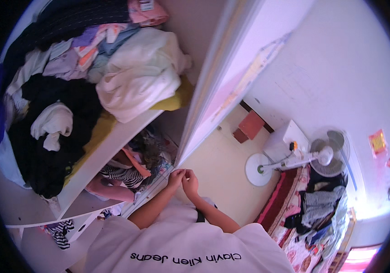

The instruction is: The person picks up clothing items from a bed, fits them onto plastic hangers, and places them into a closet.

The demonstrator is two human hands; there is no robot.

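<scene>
You had your left hand [175, 178] and right hand [190, 183] curled together, any grip indiscernible, near a wardrobe [197, 34] holding clothes [140, 68].

Black lettering [186, 258], upside down, across white shirt [190, 242].

Bare hands, two: left hand [176, 177], one, and right hand [190, 183], one. Open wardrobe [199, 27], one (its clothes [138, 68] lie too heaped for me to count). Standing fan [325, 155], one. Bed [272, 204], one. White boxy cabinet [286, 138], one. Red-and-yellow wall decorations [377, 142], two.
</scene>
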